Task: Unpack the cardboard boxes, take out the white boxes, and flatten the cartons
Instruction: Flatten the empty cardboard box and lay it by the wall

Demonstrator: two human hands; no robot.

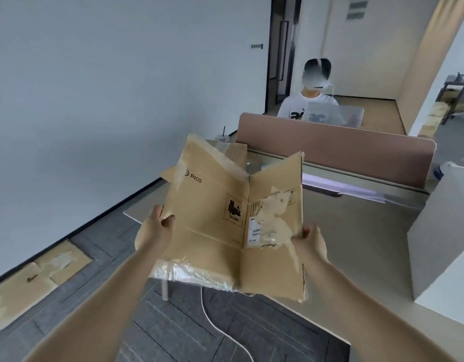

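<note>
Carton (220, 218) held over desk (356, 231); L hand (157, 228) & R hand (310, 242) fingers gripping its side edges.

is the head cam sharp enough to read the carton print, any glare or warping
Head view: big print on the carton reads fine, "PICO" and "UN 3481"; the small label is too soft to read; the tape along its bottom edge glares; the wide lens leans the doorway; light is flat.
</note>
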